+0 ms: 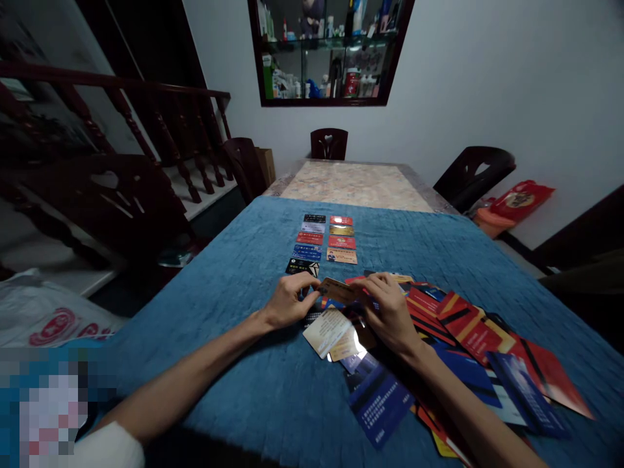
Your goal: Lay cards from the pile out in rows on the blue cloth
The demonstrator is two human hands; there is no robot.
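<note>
A gold-coloured plastic card [336,290] is held up between my two hands, just above the near ends of the card rows. My left hand [291,300] pinches its left end, and my right hand [387,309] has its right end, partly covering it. Below and to the right spreads a loose pile of cards: a cream card [325,331], a blue card [380,404], red cards [470,328] and others overlapping. Beyond my hands, cards lie in two neat columns, with a black VIP card [302,266] nearest on the left and a tan VIP card [342,255] on the right.
A blue cloth [234,286] covers the near part of the table; the far part has a marbled top [355,182]. Dark wooden chairs [329,144] stand around it. A railing [131,117] runs along the left, and a white bag [53,312] sits below it.
</note>
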